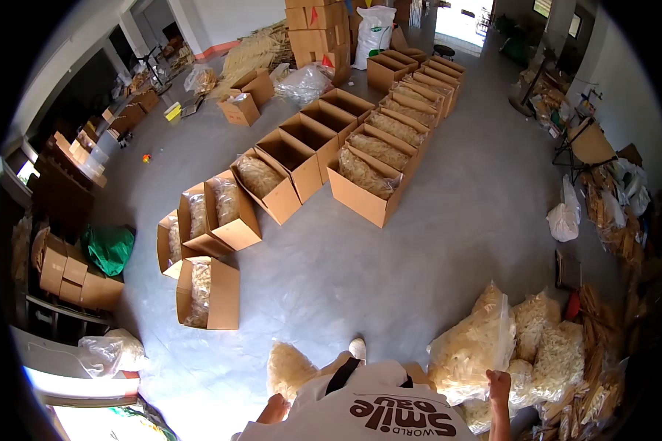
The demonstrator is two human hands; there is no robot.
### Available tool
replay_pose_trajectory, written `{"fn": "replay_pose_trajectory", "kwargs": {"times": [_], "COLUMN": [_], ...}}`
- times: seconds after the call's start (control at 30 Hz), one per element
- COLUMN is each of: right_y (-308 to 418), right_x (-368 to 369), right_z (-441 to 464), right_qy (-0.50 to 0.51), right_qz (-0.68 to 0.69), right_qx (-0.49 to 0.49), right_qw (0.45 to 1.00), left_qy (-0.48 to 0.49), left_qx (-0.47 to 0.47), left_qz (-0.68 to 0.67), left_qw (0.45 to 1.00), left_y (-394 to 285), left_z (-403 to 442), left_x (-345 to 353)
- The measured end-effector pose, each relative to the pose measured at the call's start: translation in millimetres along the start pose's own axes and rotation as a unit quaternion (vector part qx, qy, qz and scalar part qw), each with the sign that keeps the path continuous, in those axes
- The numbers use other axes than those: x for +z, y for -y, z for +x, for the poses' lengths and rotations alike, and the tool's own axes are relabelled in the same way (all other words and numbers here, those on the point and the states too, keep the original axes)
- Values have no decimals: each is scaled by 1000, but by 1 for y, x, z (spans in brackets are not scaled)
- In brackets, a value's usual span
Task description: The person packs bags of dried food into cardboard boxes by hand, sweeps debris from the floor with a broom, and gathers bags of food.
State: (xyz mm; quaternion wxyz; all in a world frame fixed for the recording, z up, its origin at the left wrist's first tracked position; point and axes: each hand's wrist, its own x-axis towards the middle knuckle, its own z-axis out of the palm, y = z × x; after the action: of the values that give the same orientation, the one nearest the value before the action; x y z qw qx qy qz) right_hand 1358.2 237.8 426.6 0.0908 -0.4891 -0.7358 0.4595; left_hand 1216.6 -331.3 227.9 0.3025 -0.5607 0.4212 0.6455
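My left hand (275, 409) is low in the view, closed at the lower edge of a clear plastic bag (290, 369) of pale strips that hangs by my leg. My right hand (499, 382) is closed at the edge of a larger clear bag (475, 345) of the same pale material. Beside that bag, more filled bags (559, 360) lie heaped on the floor. The white printed shirt (390, 411) covers the bottom middle.
Ahead, open cardboard boxes (364, 206) stand in rows, several with filled bags inside. A separate box (224, 294) stands at left centre. A green bag (109, 248) is at left, brown bundles (599, 331) at right, and stacked cartons (312, 37) at the back.
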Motion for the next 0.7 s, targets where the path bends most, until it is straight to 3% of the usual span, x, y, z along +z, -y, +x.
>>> {"fn": "replay_pose_trajectory", "kwargs": {"times": [0.1,0.13,0.27,0.33,0.67,0.7], "right_y": [32,67,128,157,328,339], "right_x": [24,28,73,99,276,298], "right_z": [29,34,80,108,228,241], "right_qy": [22,60,75,128,245,273], "right_qz": [12,-96,-128,-136,-128,-72], "right_qx": [-62,-76,-47,-134,-151,-129], "right_qw": [998,991,988,973,949,951], "left_qy": [-13,-19,-49,-59,-122,-136], "left_qx": [-2,-3,4,10,39,44], "left_qz": [-63,-82,-152,-184,-326,-335], "left_qw": [998,996,987,981,937,931], "left_y": [3,4,-2,-11,-91,-101], "left_z": [0,0,1,-1,-11,-15], "left_x": [-16,-19,-15,-4,70,78]}}
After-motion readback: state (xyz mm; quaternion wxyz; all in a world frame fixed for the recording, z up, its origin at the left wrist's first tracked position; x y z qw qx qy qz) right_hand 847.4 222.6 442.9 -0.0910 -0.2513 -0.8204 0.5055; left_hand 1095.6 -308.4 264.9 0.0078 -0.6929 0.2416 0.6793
